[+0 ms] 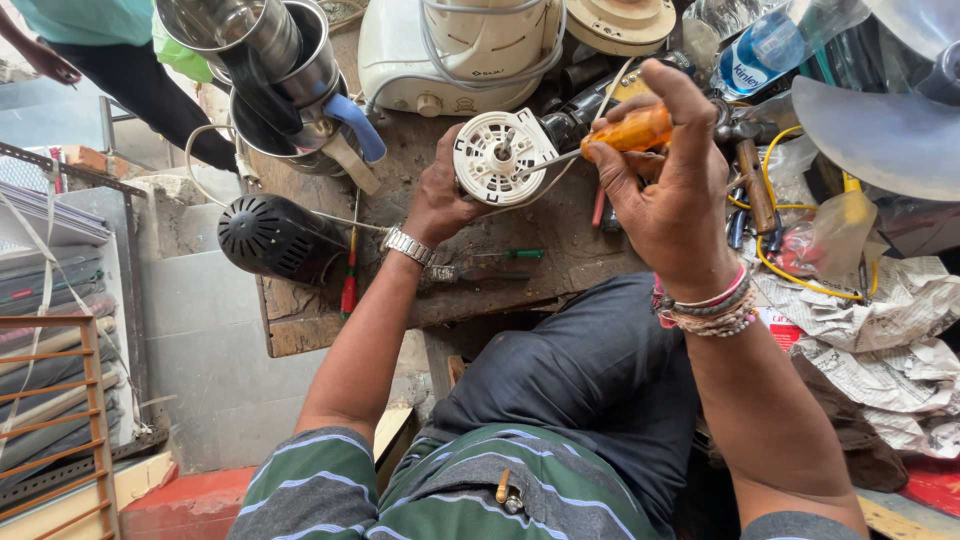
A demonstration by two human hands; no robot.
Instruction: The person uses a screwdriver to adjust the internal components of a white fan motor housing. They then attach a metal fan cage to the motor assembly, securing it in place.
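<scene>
My left hand (440,195) grips a round white motor housing (495,155) with vent slots, holding it against the worn wooden workbench (560,250). My right hand (665,185) is closed around a screwdriver with an orange handle (630,130); its metal shaft reaches left to the housing's face. A steel watch is on my left wrist, bead and thread bracelets on my right.
A black motor casing (275,238) sits at the bench's left edge. Steel jars (265,50), a white mixer base (450,55), a plastic bottle (775,45), a clear fan blade (880,130), yellow wire, loose screwdrivers (500,255) and newspaper (880,340) crowd around. Another person stands top left.
</scene>
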